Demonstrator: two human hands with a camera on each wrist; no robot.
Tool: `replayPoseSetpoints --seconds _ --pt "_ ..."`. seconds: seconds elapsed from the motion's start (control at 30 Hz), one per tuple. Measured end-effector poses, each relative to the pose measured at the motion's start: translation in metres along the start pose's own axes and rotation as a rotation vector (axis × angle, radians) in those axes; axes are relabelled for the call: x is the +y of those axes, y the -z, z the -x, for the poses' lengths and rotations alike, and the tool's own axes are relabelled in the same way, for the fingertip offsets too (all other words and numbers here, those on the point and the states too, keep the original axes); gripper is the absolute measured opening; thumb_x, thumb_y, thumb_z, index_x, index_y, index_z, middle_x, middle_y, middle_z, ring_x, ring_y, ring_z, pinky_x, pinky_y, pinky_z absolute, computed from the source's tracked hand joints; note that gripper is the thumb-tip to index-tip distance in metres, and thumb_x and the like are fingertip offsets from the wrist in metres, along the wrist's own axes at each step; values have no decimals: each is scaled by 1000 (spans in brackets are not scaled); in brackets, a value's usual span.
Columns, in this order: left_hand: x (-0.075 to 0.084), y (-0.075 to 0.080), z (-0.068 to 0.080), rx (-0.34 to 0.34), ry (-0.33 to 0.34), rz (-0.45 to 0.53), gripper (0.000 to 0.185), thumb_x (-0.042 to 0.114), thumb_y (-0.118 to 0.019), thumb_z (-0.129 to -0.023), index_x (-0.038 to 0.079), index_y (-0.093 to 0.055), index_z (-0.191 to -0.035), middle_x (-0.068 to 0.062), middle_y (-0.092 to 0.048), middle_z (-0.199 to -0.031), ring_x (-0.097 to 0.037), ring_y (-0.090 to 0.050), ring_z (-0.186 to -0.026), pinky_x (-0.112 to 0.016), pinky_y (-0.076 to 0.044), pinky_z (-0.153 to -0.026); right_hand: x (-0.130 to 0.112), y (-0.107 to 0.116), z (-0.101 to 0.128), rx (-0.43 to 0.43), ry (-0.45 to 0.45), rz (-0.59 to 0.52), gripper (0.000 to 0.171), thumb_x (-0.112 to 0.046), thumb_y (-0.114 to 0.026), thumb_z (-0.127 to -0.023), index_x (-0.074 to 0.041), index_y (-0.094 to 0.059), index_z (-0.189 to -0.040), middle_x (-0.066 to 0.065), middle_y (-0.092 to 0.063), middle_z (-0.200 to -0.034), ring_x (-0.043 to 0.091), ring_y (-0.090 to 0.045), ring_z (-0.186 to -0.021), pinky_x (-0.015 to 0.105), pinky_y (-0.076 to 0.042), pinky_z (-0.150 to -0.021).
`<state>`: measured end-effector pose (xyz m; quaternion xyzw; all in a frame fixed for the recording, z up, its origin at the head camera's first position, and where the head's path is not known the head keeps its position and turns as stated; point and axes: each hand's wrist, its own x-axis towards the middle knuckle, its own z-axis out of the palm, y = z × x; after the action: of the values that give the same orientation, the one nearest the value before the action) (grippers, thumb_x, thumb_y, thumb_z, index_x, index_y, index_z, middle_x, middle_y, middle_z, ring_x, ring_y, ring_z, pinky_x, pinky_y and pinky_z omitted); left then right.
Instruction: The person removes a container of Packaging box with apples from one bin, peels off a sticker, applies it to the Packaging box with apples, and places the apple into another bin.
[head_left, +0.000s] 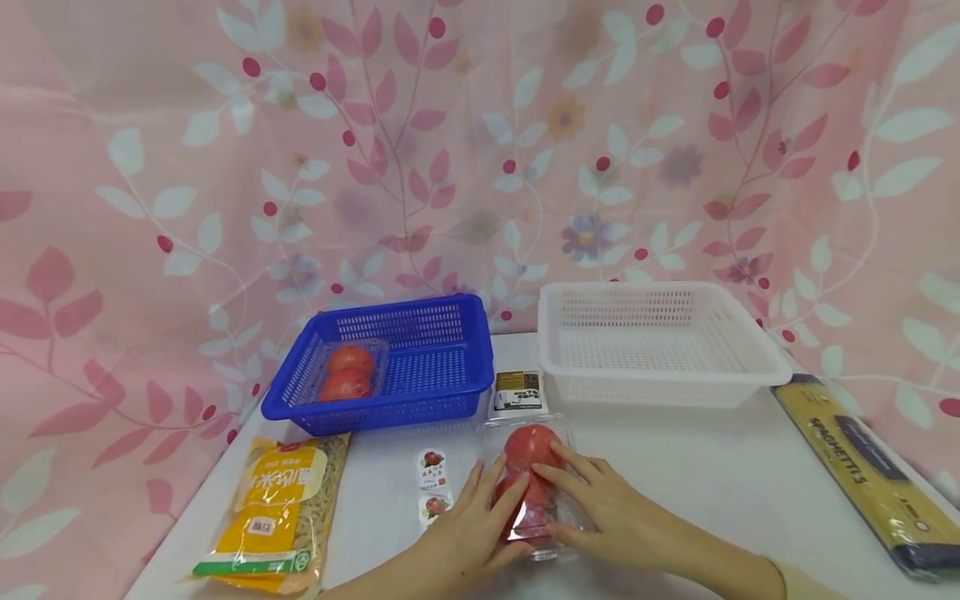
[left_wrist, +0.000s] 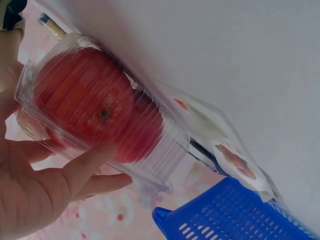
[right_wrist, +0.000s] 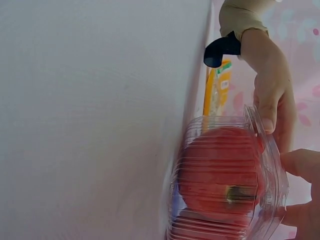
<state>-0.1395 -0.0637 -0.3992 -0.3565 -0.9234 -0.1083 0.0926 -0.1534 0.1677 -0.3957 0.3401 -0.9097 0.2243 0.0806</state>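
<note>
Tomato box (head_left: 529, 483): near end hidden under both hands.
Left hand (head_left: 468, 533) and right hand (head_left: 611, 512) grip it, fingers curled over its sides.

A clear plastic clamshell box (head_left: 531, 483) with ribbed walls is seen lying on the white counter (head_left: 690, 467), near its front edge and in front of the gap between the two baskets. Two red tomatoes (head_left: 528, 446) are enclosed in it, one behind the other along the box's length; a small dark stem scar is shown on the end of one in the wrist views. The lid is closed over the fruit. The box is gripped from both sides: the left hand (head_left: 468, 521) is laid against its left wall and the right hand (head_left: 600, 504) over its right side and top.
</note>
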Motion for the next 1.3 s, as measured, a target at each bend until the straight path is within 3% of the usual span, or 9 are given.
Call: replayPoseSetpoints --seconds 0.2,0.4,0.6,0.8,0.9,1.03,1.17,1.3 --pt "-2 5 3 -59 39 -7 70 60 -41 -88 19 -30 -144 -14 -25 -147 -46 -35 -124 -55 -50 -63 -1 0 -1 -13 -2 -12 59 -50 -57 -85 -23 -44 -136 13 -34 -143 40 -39 -117 62 -39 -84" --pt "-10 17 4 -140 163 83 76 70 -36 -83 23 -33 -142 -7 -34 -144 -32 -45 -120 -53 -50 -73 -1 3 -3 17 16 29 57 -50 -58 -84 -23 -48 -132 13 -40 -137 48 -35 -119 65 -34 -87" --pt "-25 25 9 -115 229 82 67 63 -35 -88 16 -44 -136 -9 -53 -127 -29 -54 -109 -49 -50 -73 0 5 -10 105 94 86 52 -43 -62 -83 -19 -52 -128 13 -43 -134 43 -37 -119 59 -37 -90" --pt "-60 19 12 -90 293 19 49 45 -56 -87 9 -56 -121 -15 -56 -120 -34 -54 -106 -51 -50 -72 -4 8 -14 100 54 48 48 -37 -64 -84 -20 -52 -128 10 -39 -136 32 -32 -123 55 -39 -90" --pt "-82 14 12 -144 335 6 58 41 -67 -80 5 -53 -124 -22 -47 -128 -42 -44 -114 -57 -45 -78 -5 9 -15 104 57 38 47 -35 -64 -84 -20 -53 -127 9 -38 -137 28 -30 -124 53 -40 -91" --pt "-99 12 11 -269 386 61 73 46 -69 -76 3 -46 -130 -25 -38 -137 -46 -33 -124 -63 -36 -88 -3 8 -16 142 117 44 46 -32 -66 -82 -20 -53 -125 10 -39 -136 25 -31 -123 49 -42 -91" --pt "-102 12 10 -366 413 75 82 51 -66 -76 0 -40 -135 -24 -35 -139 -46 -31 -125 -65 -32 -89 -2 6 -17 154 171 47 48 -29 -68 -82 -20 -52 -126 11 -38 -136 24 -32 -123 48 -43 -89" --pt "-100 12 11 -382 425 77 88 51 -70 -73 -1 -38 -136 -25 -36 -139 -47 -33 -124 -64 -32 -91 -3 7 -17 144 176 41 49 -27 -67 -82 -20 -51 -127 11 -37 -137 23 -31 -123 48 -44 -89"
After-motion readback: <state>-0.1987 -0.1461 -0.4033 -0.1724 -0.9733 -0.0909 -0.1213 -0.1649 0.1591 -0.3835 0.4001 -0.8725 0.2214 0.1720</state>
